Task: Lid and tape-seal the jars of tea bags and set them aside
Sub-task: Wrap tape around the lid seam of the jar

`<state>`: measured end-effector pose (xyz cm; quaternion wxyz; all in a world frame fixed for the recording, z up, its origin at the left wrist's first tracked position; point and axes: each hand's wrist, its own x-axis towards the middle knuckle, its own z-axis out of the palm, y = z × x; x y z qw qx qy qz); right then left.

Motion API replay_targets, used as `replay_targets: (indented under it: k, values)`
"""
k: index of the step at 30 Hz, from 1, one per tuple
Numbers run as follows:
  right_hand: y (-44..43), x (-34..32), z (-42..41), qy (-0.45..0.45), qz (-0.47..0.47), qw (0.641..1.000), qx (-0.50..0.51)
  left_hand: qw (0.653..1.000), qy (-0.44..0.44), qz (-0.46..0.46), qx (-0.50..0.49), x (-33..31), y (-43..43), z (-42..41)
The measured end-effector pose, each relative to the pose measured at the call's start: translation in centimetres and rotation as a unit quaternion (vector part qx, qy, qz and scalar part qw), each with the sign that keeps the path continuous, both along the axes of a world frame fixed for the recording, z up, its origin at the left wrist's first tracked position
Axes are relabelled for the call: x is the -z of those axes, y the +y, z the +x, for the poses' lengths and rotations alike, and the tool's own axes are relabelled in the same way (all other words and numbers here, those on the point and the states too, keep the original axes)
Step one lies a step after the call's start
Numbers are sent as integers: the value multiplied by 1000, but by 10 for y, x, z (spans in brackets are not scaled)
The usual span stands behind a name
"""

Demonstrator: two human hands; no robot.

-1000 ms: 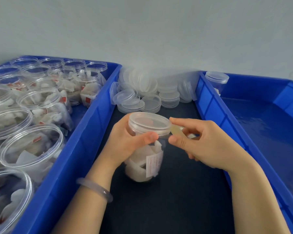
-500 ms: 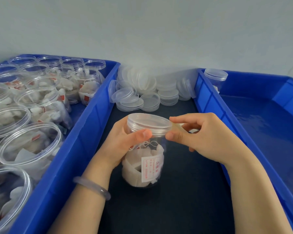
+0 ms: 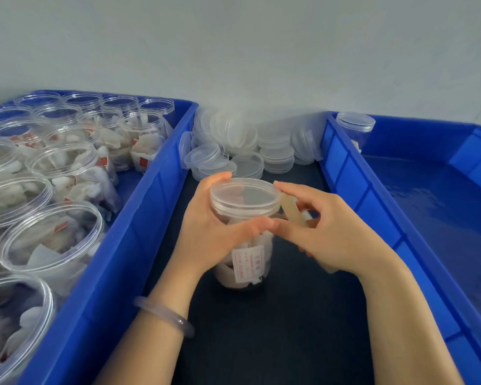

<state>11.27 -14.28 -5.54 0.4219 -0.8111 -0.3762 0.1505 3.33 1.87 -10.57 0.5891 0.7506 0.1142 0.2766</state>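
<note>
One view only, from my head looking down. The jar [image 3: 247,257] of tea bags stands upright on the dark mat [image 3: 289,329] at the centre, between two blue bins, and its lid [image 3: 245,194] is already seated. So I judge the step in hand is the tape seal.

My left hand [image 3: 214,234] wraps the jar just under the lid from the 9 o'clock side. The fingers curl round the back and the thumb lies across the front, a firm grasp that steadies it.

My right hand [image 3: 333,237] comes in from 3 o'clock and pinches a yellowish tape strip [image 3: 292,209] that runs up to the lid's rim. The other fingers are curled, and whether they hide a roll I cannot tell.

Next, I think, the strip must be pressed along the seam while the left hand turns the jar, keeping the tape flat and unwrinkled.

Open jars [image 3: 47,240] wait in the left bin [image 3: 139,218] at 9 o'clock, and spare lids [image 3: 242,145] are piled at 12. One lidded jar [image 3: 354,126] stands in the right bin [image 3: 372,207] at 1 o'clock, probably where this one goes.
</note>
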Motion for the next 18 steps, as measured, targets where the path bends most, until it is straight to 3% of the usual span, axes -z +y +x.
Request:
replay_targets:
  k: [2, 10, 18]
  values:
    - [-5, 0, 1, 28, -19, 999, 4, 1000, 1, -26, 7, 1, 3, 1]
    - [-9, -7, -1, -27, -48, 996, 69, 992, 16, -113, 46, 5, 18, 0]
    - [-7, 2, 14, 10, -59, 996, 62, 985, 50, -121, 111, 10, 12, 1]
